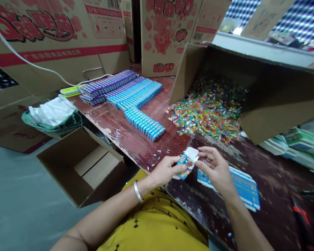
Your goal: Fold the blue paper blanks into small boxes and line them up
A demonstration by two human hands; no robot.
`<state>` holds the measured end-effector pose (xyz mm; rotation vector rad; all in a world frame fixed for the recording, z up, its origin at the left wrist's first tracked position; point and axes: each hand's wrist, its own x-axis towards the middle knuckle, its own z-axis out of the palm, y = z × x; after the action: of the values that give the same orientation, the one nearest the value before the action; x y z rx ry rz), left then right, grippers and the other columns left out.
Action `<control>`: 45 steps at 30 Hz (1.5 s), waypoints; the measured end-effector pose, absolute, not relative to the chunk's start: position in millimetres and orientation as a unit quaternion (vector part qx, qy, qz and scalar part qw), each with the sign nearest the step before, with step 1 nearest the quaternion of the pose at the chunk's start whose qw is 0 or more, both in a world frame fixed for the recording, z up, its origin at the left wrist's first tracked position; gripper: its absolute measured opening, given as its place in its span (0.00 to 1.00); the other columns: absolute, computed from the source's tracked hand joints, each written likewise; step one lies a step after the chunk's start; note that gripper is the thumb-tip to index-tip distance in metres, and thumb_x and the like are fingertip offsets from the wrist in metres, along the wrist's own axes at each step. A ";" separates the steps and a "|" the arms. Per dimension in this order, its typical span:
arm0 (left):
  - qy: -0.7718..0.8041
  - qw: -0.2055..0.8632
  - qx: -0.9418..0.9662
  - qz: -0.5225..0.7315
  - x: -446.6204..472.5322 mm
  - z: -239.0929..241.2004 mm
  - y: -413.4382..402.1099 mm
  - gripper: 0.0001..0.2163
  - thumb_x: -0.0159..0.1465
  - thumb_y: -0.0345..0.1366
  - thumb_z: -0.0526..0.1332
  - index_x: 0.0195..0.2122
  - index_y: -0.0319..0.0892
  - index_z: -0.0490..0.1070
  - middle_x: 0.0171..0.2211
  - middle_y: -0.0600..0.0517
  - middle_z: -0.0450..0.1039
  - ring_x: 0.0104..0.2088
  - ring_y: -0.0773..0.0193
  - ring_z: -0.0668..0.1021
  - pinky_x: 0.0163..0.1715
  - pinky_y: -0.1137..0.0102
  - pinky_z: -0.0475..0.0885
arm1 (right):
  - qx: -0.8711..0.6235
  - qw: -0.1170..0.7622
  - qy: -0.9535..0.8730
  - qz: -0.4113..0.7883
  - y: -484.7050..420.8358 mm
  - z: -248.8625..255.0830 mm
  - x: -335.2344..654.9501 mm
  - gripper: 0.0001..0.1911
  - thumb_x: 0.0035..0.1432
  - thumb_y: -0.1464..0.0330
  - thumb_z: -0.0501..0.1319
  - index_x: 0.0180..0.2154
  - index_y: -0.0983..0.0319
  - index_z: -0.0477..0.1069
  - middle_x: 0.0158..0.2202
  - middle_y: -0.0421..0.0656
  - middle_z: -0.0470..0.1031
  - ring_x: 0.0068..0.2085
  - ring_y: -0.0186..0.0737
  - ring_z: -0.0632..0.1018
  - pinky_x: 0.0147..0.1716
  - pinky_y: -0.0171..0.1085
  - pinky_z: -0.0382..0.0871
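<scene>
At lower centre, your left hand (167, 170) grasped the blue box (182, 161), seemingly steadying it beside your right hand (216, 171), whose grip was unclear.

Pack (185, 174): thin printed card, smooth, with a slight sheen.
Flat cartons (246, 190): the same sort of card, smooth-faced.
Packets (211, 116): clear plastic, crinkly and glossy, catching the light from where I stand.
Worktop (115, 122): looks like varnished wood, a dull shine, scratched and scuffed rough in patches.
Open box (279, 90): matt brown corrugated cardboard.
Bangle (137, 191): smooth, shiny metal.
Shirt (154, 223): soft, matt cloth.
</scene>
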<state>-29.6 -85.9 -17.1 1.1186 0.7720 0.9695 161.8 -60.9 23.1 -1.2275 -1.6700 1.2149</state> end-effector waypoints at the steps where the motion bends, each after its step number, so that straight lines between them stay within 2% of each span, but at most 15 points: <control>1: 0.359 0.658 0.471 0.465 -25.7 -19.2 -86.7 0.17 0.60 0.46 0.64 0.40 0.36 0.76 0.35 0.49 0.74 0.33 0.66 0.73 0.35 0.73 0.67 | -0.481 0.385 -0.645 0.452 -63.2 17.5 156.9 0.17 0.53 0.62 0.68 0.44 0.57 0.70 0.35 0.41 0.77 0.35 0.38 0.77 0.32 0.34 0.71; 4: 0.402 0.620 0.410 0.535 -14.4 -25.0 -89.0 0.16 0.58 0.45 0.66 0.38 0.36 0.76 0.35 0.49 0.75 0.35 0.63 0.75 0.37 0.70 0.70 | -0.496 0.413 -0.646 0.407 -70.8 3.5 142.9 0.09 0.56 0.61 0.65 0.35 0.60 0.74 0.30 0.40 0.75 0.31 0.38 0.74 0.31 0.35 0.68; 7: 0.416 0.593 0.380 0.575 -7.5 -28.1 -90.2 0.15 0.59 0.41 0.66 0.42 0.37 0.73 0.36 0.49 0.76 0.35 0.63 0.77 0.38 0.69 0.73 | -0.533 0.443 -0.633 0.346 -73.0 -4.3 131.5 0.12 0.59 0.60 0.62 0.29 0.61 0.75 0.25 0.39 0.73 0.27 0.37 0.72 0.28 0.35 0.66; 10: 0.420 0.549 0.394 0.606 -7.8 -27.3 -90.7 0.24 0.58 0.36 0.67 0.55 0.42 0.63 0.36 0.51 0.74 0.36 0.64 0.78 0.38 0.69 0.75 | -0.525 0.492 -0.593 0.361 -69.4 -9.7 122.5 0.11 0.59 0.61 0.62 0.40 0.60 0.76 0.30 0.40 0.76 0.30 0.38 0.75 0.31 0.36 0.69; 12: 0.428 0.527 0.431 0.594 -11.3 -25.3 -91.1 0.29 0.59 0.35 0.66 0.60 0.46 0.58 0.38 0.52 0.73 0.35 0.66 0.78 0.37 0.70 0.75 | -0.510 0.532 -0.562 0.376 -67.0 -14.0 117.9 0.17 0.58 0.62 0.64 0.49 0.59 0.73 0.35 0.42 0.77 0.34 0.39 0.76 0.35 0.37 0.72; 15: 0.425 0.524 0.496 0.547 -19.0 -21.7 -90.5 0.27 0.62 0.34 0.62 0.62 0.47 0.58 0.44 0.50 0.72 0.35 0.67 0.77 0.36 0.72 0.75 | -0.503 0.553 -0.553 0.368 -66.2 -21.7 115.0 0.20 0.57 0.63 0.64 0.52 0.58 0.72 0.38 0.43 0.76 0.35 0.38 0.76 0.37 0.38 0.72; 19: 0.394 0.538 0.555 0.497 -28.8 -18.5 -87.4 0.27 0.65 0.33 0.58 0.64 0.46 0.55 0.52 0.47 0.70 0.42 0.63 0.77 0.43 0.69 0.74 | -0.518 0.536 -0.579 0.330 -68.5 -30.5 118.8 0.22 0.59 0.62 0.63 0.55 0.57 0.71 0.39 0.43 0.75 0.34 0.38 0.75 0.36 0.39 0.72; 23: 0.388 0.532 0.569 0.492 -33.2 -18.9 -86.9 0.23 0.65 0.33 0.57 0.62 0.44 0.58 0.52 0.46 0.70 0.46 0.61 0.76 0.46 0.68 0.73 | -0.531 0.516 -0.609 0.285 -69.5 -34.5 122.8 0.24 0.58 0.61 0.63 0.56 0.57 0.70 0.38 0.44 0.74 0.33 0.38 0.73 0.35 0.39 0.71; 28: 0.363 0.563 0.545 0.504 -33.2 -21.5 -88.0 0.19 0.64 0.32 0.58 0.57 0.43 0.61 0.52 0.46 0.70 0.46 0.61 0.76 0.45 0.68 0.73 | -0.512 0.495 -0.624 0.322 -63.9 -28.7 123.9 0.14 0.59 0.61 0.62 0.45 0.58 0.76 0.34 0.42 0.73 0.32 0.38 0.73 0.33 0.38 0.69; 30: 0.358 0.580 0.531 0.504 -33.6 -21.9 -87.7 0.19 0.64 0.32 0.59 0.56 0.43 0.62 0.53 0.46 0.69 0.45 0.61 0.77 0.44 0.68 0.74 | -0.501 0.481 -0.638 0.333 -61.2 -22.8 124.9 0.10 0.60 0.60 0.61 0.37 0.58 0.76 0.34 0.42 0.74 0.35 0.40 0.74 0.36 0.38 0.69; 32: 0.363 0.593 0.521 0.496 -34.2 -21.6 -86.9 0.19 0.62 0.32 0.60 0.55 0.43 0.63 0.53 0.46 0.69 0.43 0.61 0.78 0.43 0.67 0.74 | -0.491 0.468 -0.657 0.328 -59.8 -16.9 125.4 0.10 0.61 0.61 0.59 0.32 0.59 0.74 0.36 0.44 0.75 0.39 0.42 0.75 0.40 0.40 0.70; 36: 0.376 0.583 0.495 0.523 -34.3 -20.8 -85.0 0.19 0.61 0.32 0.62 0.53 0.43 0.63 0.51 0.46 0.70 0.44 0.62 0.77 0.42 0.69 0.74 | -0.463 0.501 -0.637 0.359 -59.9 -11.7 121.9 0.06 0.61 0.63 0.60 0.38 0.58 0.70 0.44 0.46 0.75 0.45 0.44 0.77 0.45 0.42 0.71; 39: 0.367 0.597 0.458 0.547 -33.7 -20.2 -84.6 0.20 0.60 0.32 0.63 0.53 0.45 0.59 0.49 0.48 0.70 0.37 0.67 0.78 0.36 0.73 0.74 | -0.453 0.536 -0.601 0.383 -57.8 -12.0 119.1 0.11 0.58 0.64 0.64 0.42 0.57 0.65 0.40 0.43 0.76 0.42 0.41 0.78 0.43 0.41 0.72; 42: 0.371 0.607 0.449 0.541 -34.0 -19.3 -85.7 0.22 0.60 0.30 0.63 0.53 0.45 0.57 0.47 0.49 0.69 0.33 0.70 0.78 0.33 0.74 0.73 | -0.439 0.508 -0.627 0.395 -52.0 -9.1 120.4 0.10 0.55 0.62 0.66 0.37 0.58 0.69 0.35 0.42 0.74 0.39 0.40 0.76 0.41 0.40 0.71; 45: 0.396 0.576 0.476 0.534 -35.6 -18.0 -87.5 0.22 0.60 0.29 0.62 0.53 0.45 0.58 0.47 0.49 0.69 0.37 0.67 0.78 0.37 0.72 0.75 | -0.441 0.463 -0.630 0.441 -44.9 -2.5 124.0 0.10 0.54 0.60 0.66 0.30 0.59 0.71 0.33 0.42 0.74 0.36 0.39 0.75 0.38 0.38 0.71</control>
<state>-35.6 -87.5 -18.0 1.1138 0.9274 1.2493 124.0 -44.9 -2.5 -1.0841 -1.5474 1.0830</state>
